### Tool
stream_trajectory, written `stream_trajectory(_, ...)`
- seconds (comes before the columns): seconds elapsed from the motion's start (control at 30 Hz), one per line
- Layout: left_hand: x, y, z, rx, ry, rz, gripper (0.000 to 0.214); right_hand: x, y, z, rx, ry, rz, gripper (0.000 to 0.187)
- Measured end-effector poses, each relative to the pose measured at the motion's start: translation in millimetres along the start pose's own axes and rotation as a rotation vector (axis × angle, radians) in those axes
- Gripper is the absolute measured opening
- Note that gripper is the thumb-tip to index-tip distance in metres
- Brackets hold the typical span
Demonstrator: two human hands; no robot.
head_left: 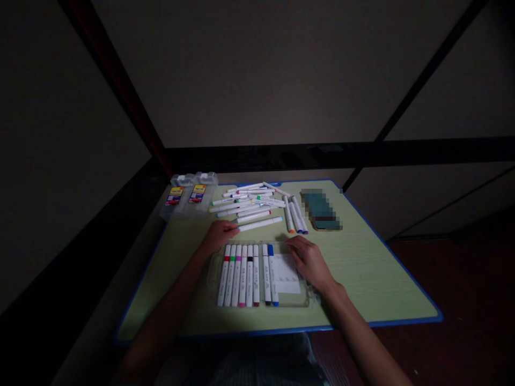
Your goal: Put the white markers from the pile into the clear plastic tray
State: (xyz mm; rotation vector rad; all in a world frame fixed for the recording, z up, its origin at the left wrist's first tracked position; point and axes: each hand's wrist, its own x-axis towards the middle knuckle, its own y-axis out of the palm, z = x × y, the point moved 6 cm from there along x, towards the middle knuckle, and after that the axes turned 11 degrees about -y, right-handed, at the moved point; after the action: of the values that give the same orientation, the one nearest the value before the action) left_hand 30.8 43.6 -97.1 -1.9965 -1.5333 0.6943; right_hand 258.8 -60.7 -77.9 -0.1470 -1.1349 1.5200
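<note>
My left hand (pixel 222 235) is closed in a pinch at the near end of a white marker (pixel 260 223) with a light-blue tip, which lies by the loose pile. In front of me is a clear plastic case (pixel 289 306) with a row of white markers (pixel 237 276) in its left and middle part; their bands are red, green, purple, black and blue. A white paper (pixel 287 279) shows in its right part. Over the case's far right corner sits my right hand (pixel 311 261), fingers bent together at the rim and covering part of it.
Several loose markers (pixel 245 201) lie heaped at the back of the pale green, blue-edged table (pixel 362 273). A few thick markers (pixel 295 214) lie right of them, beside a blurred green object (pixel 321 208). Clear cases with labels (pixel 187 195) stand at the back left corner.
</note>
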Motion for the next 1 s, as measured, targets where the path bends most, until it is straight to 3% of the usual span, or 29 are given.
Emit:
stream_trajectory(0.43,-3.3,-1.5,-1.5,-0.045,0.044,0.075,0.030,-1.4,-3.6,-8.1,-0.011,0.079,-0.076,0.021)
stream_trajectory(0.7,-7.8,-0.9,-6.4,-0.162,-0.015,0.129,0.027,-1.7,-10.0,-12.6,-0.035,0.122,-0.131,0.023)
stream_trajectory(1.0,-8.4,-2.6,1.8,-0.371,-0.152,0.126,0.026,-2.6,-11.1,-17.8,0.023,0.135,-0.170,0.023)
